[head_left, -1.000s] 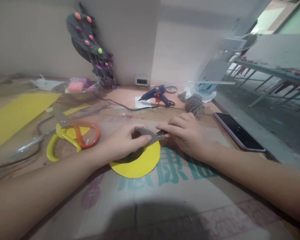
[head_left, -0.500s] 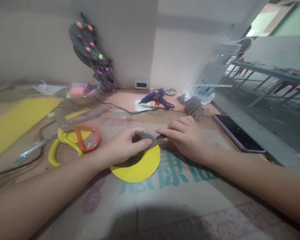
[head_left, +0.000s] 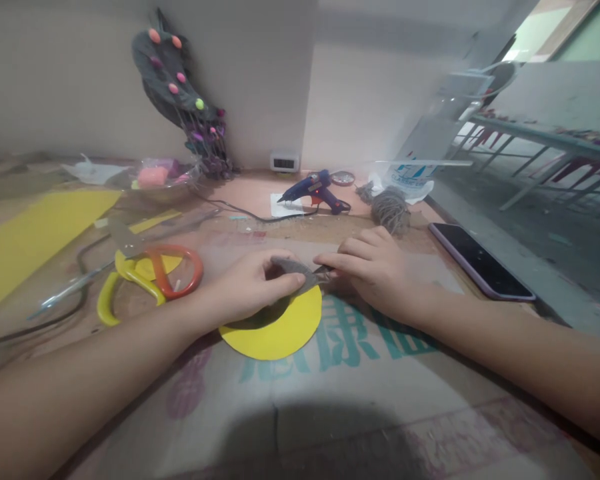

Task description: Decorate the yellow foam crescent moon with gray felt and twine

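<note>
My left hand [head_left: 253,283] grips a flat yellow paper ring [head_left: 285,337], thumb on top, at the upper part of its curve. Grey yarn-like covering [head_left: 300,270] lies over the ring there, while the lower part shows bare yellow. Just to the right, my right hand [head_left: 370,267] is closed in a pinch on a thin, dark grey end beside the covering. It looks like yarn, but the fingers hide most of it. A ball of grey yarn [head_left: 390,210] rests beyond my right hand.
Scissors with red and yellow handles [head_left: 183,290] lie left of my left hand. A blue glue gun [head_left: 313,190] stands at the back near a small clock [head_left: 285,162]. A phone [head_left: 480,260] lies at right. A grey crescent with pompoms [head_left: 173,80] leans on the wall.
The view has shifted slightly, so the background sits a little higher. Both hands keep nearly the same hold on the ring and grey yarn.
</note>
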A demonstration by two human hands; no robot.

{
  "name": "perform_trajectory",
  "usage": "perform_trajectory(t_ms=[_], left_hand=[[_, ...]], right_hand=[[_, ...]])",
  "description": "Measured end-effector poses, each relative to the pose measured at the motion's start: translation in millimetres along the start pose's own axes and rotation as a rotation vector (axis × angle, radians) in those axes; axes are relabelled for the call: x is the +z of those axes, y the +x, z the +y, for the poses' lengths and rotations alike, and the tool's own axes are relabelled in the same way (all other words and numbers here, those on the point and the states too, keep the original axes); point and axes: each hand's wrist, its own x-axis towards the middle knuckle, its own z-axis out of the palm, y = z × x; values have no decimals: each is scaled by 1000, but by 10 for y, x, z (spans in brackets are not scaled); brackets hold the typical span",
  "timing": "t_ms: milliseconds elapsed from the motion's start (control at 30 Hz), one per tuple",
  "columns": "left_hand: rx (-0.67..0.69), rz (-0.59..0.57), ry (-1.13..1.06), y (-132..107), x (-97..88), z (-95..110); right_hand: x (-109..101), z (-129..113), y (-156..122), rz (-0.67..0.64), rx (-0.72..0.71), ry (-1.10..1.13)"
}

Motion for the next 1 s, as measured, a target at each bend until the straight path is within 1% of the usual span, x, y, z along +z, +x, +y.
perform_trajectory(t_ms=[233,367,567,733,1000], left_hand=[[-29,-13,-12,-1,-1,-5],[-36,-19,-16,-1,-3,-7],[3,11,5,-2,4,-16],[1,6,1,0,4,-24],[-22,-25,-24,3,1,-26]], right_hand=[[23,22,3,55,26,57],[25,36,-2,50,12,42],[43,42,-10,27,-2,21],[58,44,-10,31,-3,22],[6,33,-16,25,-37,-37]])
